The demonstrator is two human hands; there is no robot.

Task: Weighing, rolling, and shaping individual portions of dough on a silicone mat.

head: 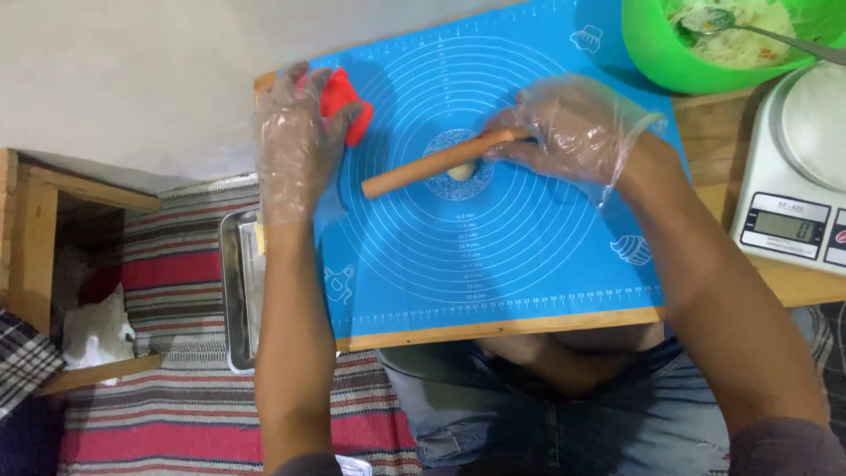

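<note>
Both my hands wear clear plastic gloves. My right hand (573, 128) grips one end of a thin wooden rolling pin (423, 169), which lies slanted across the centre of a blue silicone baking mat (493, 256). A small pale lump of dough (462, 171) sits under the pin at the middle of the mat's printed circles. My left hand (295, 145) rests at the mat's left edge, closed around a small red object (345, 99), perhaps a brush or cutter.
The mat covers a low wooden board (493, 326). A green bowl (656, 53) of pale filling with a spoon (775, 35) stands at the top right, a white digital scale (793, 176) at the right. A metal tray (236, 300) lies on a striped rug to the left.
</note>
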